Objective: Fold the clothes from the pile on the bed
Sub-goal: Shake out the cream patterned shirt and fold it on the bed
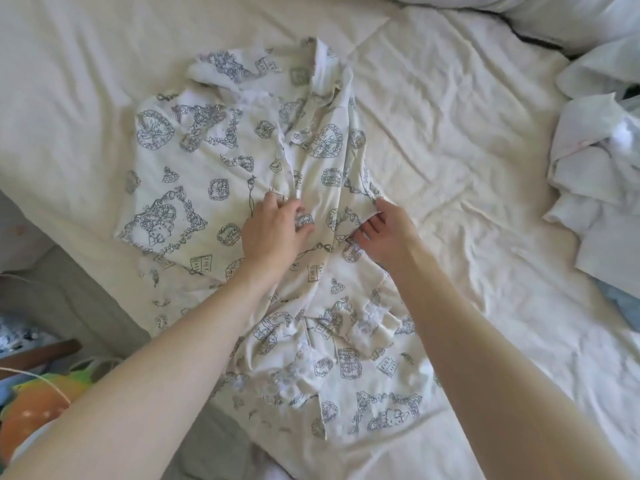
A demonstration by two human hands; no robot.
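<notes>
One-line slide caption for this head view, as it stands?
Both hands, left and right, gather the front of a printed shirt spread on the bed; unfolded clothes pile at right.

One printed garment point(214, 174) is lying spread across the bed point(450, 140), cream with grey line drawings, and a second piece in the same print point(346, 368) is bunching up just below it; whether the two are joined is not showing. One button point(296, 136) is catching the eye near the collar. Two hands are working here: the left hand point(273, 230) and the right hand point(384, 237), both touching the cloth. One pile of pale clothes point(595, 168) is sitting at the right edge; its pieces are overlapping too much to count. One pillow point(571, 15) is peeking in at the top right.
</notes>
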